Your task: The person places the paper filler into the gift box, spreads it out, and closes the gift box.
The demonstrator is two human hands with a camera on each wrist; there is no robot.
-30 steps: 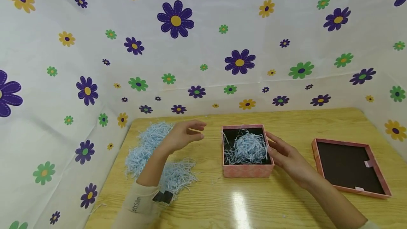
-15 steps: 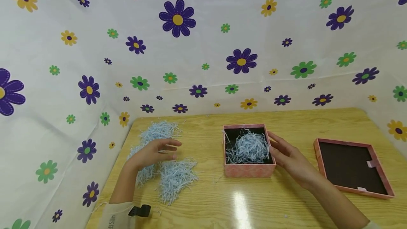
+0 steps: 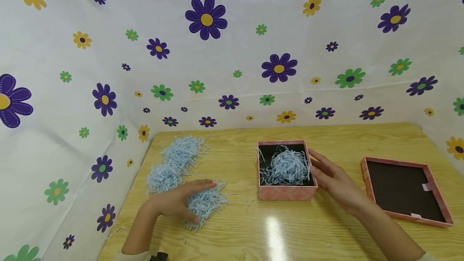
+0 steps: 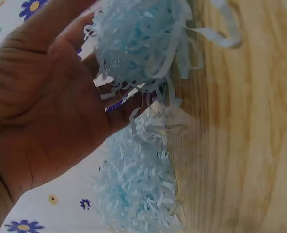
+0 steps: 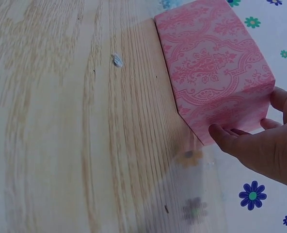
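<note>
Blue paper shreds (image 3: 208, 203) lie between the parted thumb and fingers of the left hand (image 3: 172, 203).

We saw a lane of bare table (image 3: 237, 230) between the near heap of blue shreds (image 3: 208, 202) and the pink box (image 3: 288, 193), with a few loose strands (image 3: 250, 203) in it. The box's walls (image 5: 211, 58) barred any low crossing, but its top left room from above. Our right hand (image 3: 336, 182) stood in the gap before the shallow lid (image 3: 406, 190). Behind the box, a strip ran to the flowered cloth (image 3: 239, 51).
</note>
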